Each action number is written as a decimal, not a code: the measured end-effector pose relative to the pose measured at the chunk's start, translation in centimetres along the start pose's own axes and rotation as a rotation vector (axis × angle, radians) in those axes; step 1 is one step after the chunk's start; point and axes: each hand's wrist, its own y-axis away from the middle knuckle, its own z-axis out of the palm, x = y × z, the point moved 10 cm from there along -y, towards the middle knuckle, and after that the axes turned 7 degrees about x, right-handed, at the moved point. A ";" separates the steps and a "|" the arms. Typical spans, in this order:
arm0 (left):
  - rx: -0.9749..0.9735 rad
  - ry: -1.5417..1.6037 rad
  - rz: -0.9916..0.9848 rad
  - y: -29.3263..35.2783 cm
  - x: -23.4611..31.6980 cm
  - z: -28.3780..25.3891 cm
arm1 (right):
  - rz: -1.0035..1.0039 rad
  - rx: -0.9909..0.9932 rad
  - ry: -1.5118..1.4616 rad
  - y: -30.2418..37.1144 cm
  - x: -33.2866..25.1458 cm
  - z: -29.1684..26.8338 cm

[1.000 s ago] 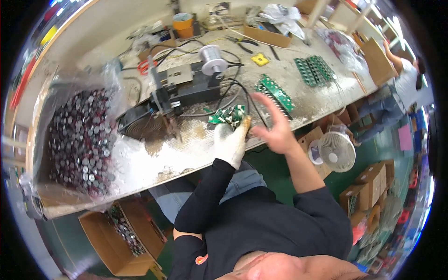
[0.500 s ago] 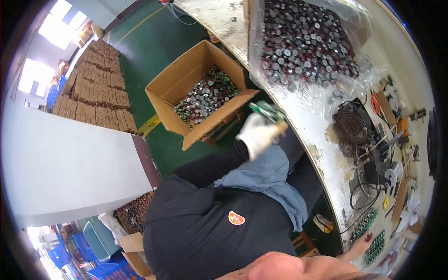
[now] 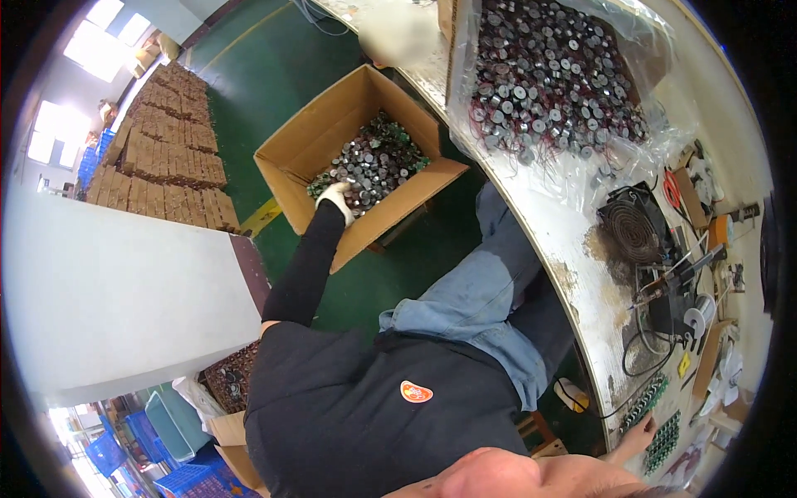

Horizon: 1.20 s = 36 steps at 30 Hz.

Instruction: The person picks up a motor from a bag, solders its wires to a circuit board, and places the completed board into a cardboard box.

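Note:
My left hand (image 3: 334, 199), in a white glove, reaches into an open cardboard box (image 3: 292, 158). Its thumb and fingers curve around a few small silver motors (image 3: 355, 197) at the near left of the pile; the fingertips are partly hidden among them. More motors and green circuit boards (image 3: 390, 133) fill the box. At the lower right my bare right hand (image 3: 638, 438) rests on the workbench, between two strips of green circuit boards (image 3: 643, 404) (image 3: 664, 440). Its fingers look drawn together; what they hold is too small to make out.
A plastic-lined carton (image 3: 548, 83) of motors with red wires stands on the white workbench (image 3: 548, 216). Along the bench lie a black coiled device (image 3: 635, 228), a soldering iron (image 3: 677, 275) and a solder spool (image 3: 700, 311). A white pillar (image 3: 133, 290) stands left; stacked cardboard trays (image 3: 166, 149) lie beyond.
My left hand has swung left from above my lap, carrying a bunch of boards and motors, down into the cardboard box. My right hand has barely shifted beside the board strips.

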 end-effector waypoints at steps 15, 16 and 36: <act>-0.423 -1.070 1.474 31.6 -2.0 29.2 | 0.097 0.083 -0.342 0.7 -0.2 -0.9; -0.373 -1.109 1.505 31.4 -2.1 29.8 | 0.099 0.070 -0.357 0.5 0.3 -0.6; -0.621 -1.634 1.932 33.5 -4.5 40.9 | 0.156 0.363 -1.235 5.2 -4.6 -5.5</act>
